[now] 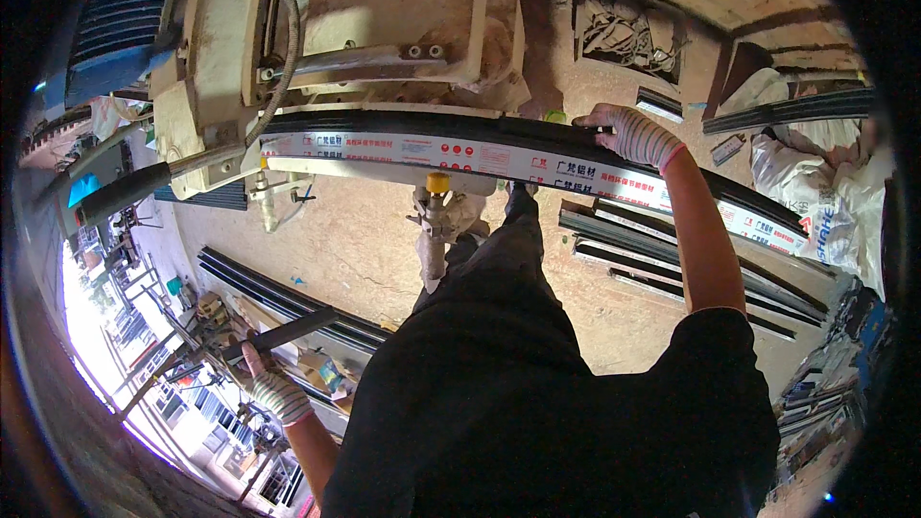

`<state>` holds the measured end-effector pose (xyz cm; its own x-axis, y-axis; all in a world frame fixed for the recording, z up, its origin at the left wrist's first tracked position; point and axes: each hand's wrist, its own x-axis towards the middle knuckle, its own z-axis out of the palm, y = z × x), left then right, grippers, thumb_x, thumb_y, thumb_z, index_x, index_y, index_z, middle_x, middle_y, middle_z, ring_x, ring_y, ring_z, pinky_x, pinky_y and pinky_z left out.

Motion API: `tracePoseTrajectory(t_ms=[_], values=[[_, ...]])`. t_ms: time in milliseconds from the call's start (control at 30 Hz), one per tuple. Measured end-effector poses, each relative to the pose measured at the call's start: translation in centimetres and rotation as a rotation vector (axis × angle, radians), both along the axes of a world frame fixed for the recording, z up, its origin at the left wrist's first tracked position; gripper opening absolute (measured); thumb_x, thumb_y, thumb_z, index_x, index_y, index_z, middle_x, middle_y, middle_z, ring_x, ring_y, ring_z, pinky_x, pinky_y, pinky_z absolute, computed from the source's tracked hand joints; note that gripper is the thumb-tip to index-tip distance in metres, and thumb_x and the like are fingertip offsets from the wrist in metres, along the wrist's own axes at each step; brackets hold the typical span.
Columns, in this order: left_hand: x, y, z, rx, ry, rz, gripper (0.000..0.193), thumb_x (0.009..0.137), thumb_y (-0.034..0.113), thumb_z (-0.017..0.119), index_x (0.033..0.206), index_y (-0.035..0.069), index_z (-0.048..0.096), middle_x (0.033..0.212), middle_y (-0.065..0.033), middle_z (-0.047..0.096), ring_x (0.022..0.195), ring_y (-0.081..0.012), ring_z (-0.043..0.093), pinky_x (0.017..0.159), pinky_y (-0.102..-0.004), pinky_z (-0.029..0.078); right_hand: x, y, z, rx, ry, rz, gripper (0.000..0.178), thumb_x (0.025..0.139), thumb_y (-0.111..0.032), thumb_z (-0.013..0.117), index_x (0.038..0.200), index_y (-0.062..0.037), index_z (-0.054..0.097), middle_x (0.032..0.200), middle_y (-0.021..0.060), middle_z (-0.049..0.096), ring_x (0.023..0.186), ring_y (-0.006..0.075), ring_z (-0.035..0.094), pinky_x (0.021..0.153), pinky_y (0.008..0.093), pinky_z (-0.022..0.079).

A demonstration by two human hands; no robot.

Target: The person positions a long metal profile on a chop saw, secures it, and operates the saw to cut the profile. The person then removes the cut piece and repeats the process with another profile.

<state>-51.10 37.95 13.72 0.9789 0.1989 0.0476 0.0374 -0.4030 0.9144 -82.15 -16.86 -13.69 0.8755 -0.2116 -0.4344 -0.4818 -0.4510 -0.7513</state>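
My right hand, in a striped work glove, grips the far edge of a long black metal profile with its fingers bent over it. A white printed film strip covers the profile's near side. The profile lies across the bed of a cutting machine and runs off to the right. Low on the left, my gloved left hand is closed round a short dark profile piece, its thumb up against it. Most of the left fingers are hidden.
Two clamp cylinders with yellow tops, the nearer a clamp, stand before the machine. A black lever handle sticks out at left. More profiles lie on the floor at right, near white sacks. Long black bars lie left of my legs.
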Motion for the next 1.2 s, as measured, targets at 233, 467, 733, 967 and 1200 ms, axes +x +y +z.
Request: tracePoseTrajectory(t_ms=[233, 467, 733, 967, 1200], values=[[0.5, -0.9, 0.1, 0.020, 0.009, 0.044, 0.051, 0.095, 0.013, 0.076, 0.140, 0.004, 0.055, 0.128, -0.0092, 0.067, 0.111, -0.0227, 0.066, 0.094, -0.0348, 0.055, -0.2, 0.2, 0.0, 0.052, 0.006, 0.010, 0.042, 0.092, -0.003, 0.068, 0.133, -0.0137, 0.068, 0.113, 0.0121, 0.067, 0.109, 0.0304, 0.066, 0.102, 0.0381, 0.051], [0.4, -2.2, -0.3, 0.058, 0.032, -0.082, 0.053, 0.096, 0.014, 0.074, 0.143, 0.005, 0.053, 0.131, -0.0091, 0.065, 0.112, -0.0210, 0.063, 0.095, -0.0332, 0.053, -0.3, 0.3, -0.1, 0.162, -0.029, -0.042, 0.049, 0.090, 0.001, 0.066, 0.135, -0.0168, 0.067, 0.122, 0.0107, 0.069, 0.115, 0.0283, 0.065, 0.107, 0.0363, 0.049], [0.2, -3.7, -1.4, 0.102, 0.078, -0.102, 0.061, 0.095, 0.008, 0.073, 0.150, 0.003, 0.046, 0.138, -0.0122, 0.061, 0.118, -0.0239, 0.064, 0.101, -0.0362, 0.053, -0.6, 0.3, -0.2, 0.215, -0.016, -0.068, 0.047, 0.091, -0.001, 0.066, 0.136, -0.0138, 0.065, 0.122, 0.0107, 0.069, 0.113, 0.0276, 0.066, 0.106, 0.0361, 0.050], [-0.9, -5.9, -1.5, 0.127, -0.002, -0.343, 0.077, 0.092, -0.006, 0.068, 0.159, 0.003, 0.030, 0.151, -0.0193, 0.050, 0.122, -0.0290, 0.063, 0.109, -0.0419, 0.049, -0.3, 0.5, 0.3, 0.149, -0.030, -0.026, 0.047, 0.092, -0.001, 0.065, 0.136, -0.0147, 0.065, 0.119, 0.0123, 0.068, 0.112, 0.0295, 0.066, 0.105, 0.0380, 0.051], [-1.2, -5.4, -1.2, 0.134, -0.020, -0.353, 0.086, 0.090, -0.002, 0.073, 0.162, 0.008, 0.027, 0.157, -0.0204, 0.044, 0.122, -0.0327, 0.064, 0.108, -0.0426, 0.050, -0.3, 0.7, -0.3, 0.111, -0.024, -0.024, 0.049, 0.090, 0.001, 0.064, 0.137, -0.0164, 0.064, 0.119, 0.0121, 0.068, 0.113, 0.0313, 0.066, 0.105, 0.0393, 0.051]])
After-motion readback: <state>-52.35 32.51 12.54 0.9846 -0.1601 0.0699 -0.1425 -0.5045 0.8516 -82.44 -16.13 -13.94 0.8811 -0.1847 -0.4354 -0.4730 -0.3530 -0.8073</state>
